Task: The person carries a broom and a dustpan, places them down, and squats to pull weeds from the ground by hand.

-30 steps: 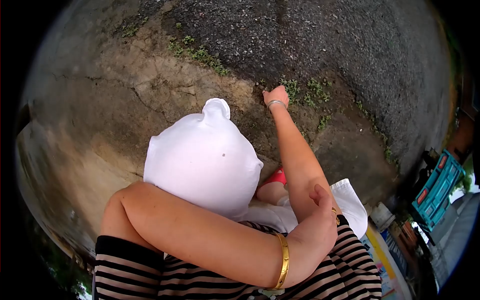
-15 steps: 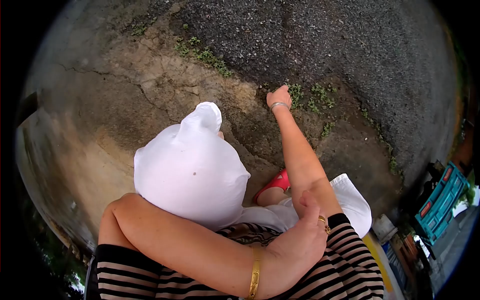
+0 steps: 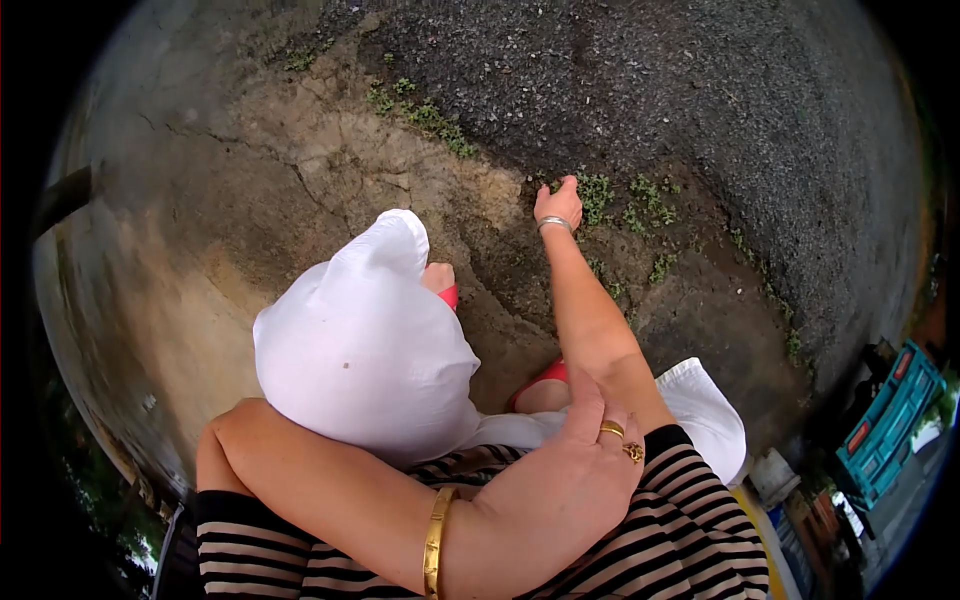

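My right hand (image 3: pixel 559 205), with a silver bracelet at the wrist, reaches down to the ground beside a patch of green weeds (image 3: pixel 596 198). Its thumb and forefinger stand apart over the leaves; the other fingers are partly hidden, and no weed shows in its grasp. My left hand (image 3: pixel 575 465) lies across my body, closed around my right arm (image 3: pixel 610 345) near the elbow. Two gold rings are on its fingers, and a gold bangle (image 3: pixel 435 540) circles that forearm. White trousers (image 3: pixel 365 340) cover my bent knees.
Cracked, dirt-stained concrete (image 3: pixel 290 170) meets dark gravel (image 3: pixel 640 90). More weeds (image 3: pixel 430 120) grow along that edge and farther right. Red shoes (image 3: pixel 545 380) show below my knees. A teal vehicle tailgate (image 3: pixel 890 420) stands at the far right.
My right hand's thumb and forefinger have spread apart at the weeds. My left hand has shifted left and up against my right arm. The left knee has moved left, revealing one foot.
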Demonstrator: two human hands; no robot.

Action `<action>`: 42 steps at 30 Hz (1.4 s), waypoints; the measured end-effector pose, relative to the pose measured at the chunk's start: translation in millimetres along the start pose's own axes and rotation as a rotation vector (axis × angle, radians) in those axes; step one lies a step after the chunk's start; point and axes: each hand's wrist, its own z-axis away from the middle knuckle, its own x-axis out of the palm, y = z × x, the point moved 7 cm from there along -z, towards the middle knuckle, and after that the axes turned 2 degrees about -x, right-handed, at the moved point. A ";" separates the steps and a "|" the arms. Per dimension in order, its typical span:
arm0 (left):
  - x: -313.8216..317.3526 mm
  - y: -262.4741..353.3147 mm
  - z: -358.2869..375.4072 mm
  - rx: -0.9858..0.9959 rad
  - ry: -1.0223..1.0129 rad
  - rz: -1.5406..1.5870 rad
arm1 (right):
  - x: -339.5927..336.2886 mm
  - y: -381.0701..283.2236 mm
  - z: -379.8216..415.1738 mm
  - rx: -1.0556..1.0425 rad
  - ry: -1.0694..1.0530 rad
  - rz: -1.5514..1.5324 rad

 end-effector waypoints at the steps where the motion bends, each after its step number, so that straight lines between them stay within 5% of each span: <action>1: -4.6 -6.7 1.5 -0.066 0.008 -0.029 | 0.1 -0.6 -4.5 -0.048 -0.005 -0.004; 6: -21.1 -89.6 34.9 -0.227 0.170 0.202 | -0.9 2.7 -33.3 -0.167 -0.190 0.031; 8: -6.1 -151.7 49.4 -0.354 0.051 0.400 | 3.5 6.7 -36.4 -0.239 -0.233 0.071; 12: 111.2 -279.2 59.4 -0.683 0.412 0.921 | -14.3 -18.6 -8.2 -0.331 -0.164 0.395; 14: 176.6 -305.6 60.1 -0.816 0.348 0.842 | -15.8 -18.5 -3.3 -0.307 -0.118 0.282; 16: 231.3 -302.2 45.6 -0.786 0.298 0.910 | -10.2 -8.5 -6.3 -0.263 -0.055 0.139; 20: 282.8 -265.0 27.2 -0.680 -0.209 0.713 | -5.5 -3.9 -11.3 -0.322 0.021 0.045; 24: 279.3 -258.9 25.7 -0.682 -0.044 0.704 | 14.2 11.0 -39.5 -0.206 -0.052 -0.004; 33: 293.5 -248.8 24.6 -0.684 -0.062 0.683 | 1.4 4.6 -20.5 0.149 -0.169 -0.457; 40: 300.4 -246.7 37.6 -0.689 -0.070 0.698 | -28.8 38.2 -24.6 0.018 0.053 -0.815; 42: 299.1 -246.1 39.0 -0.704 -0.071 0.678 | -38.8 51.6 -40.8 -0.093 -0.057 -0.759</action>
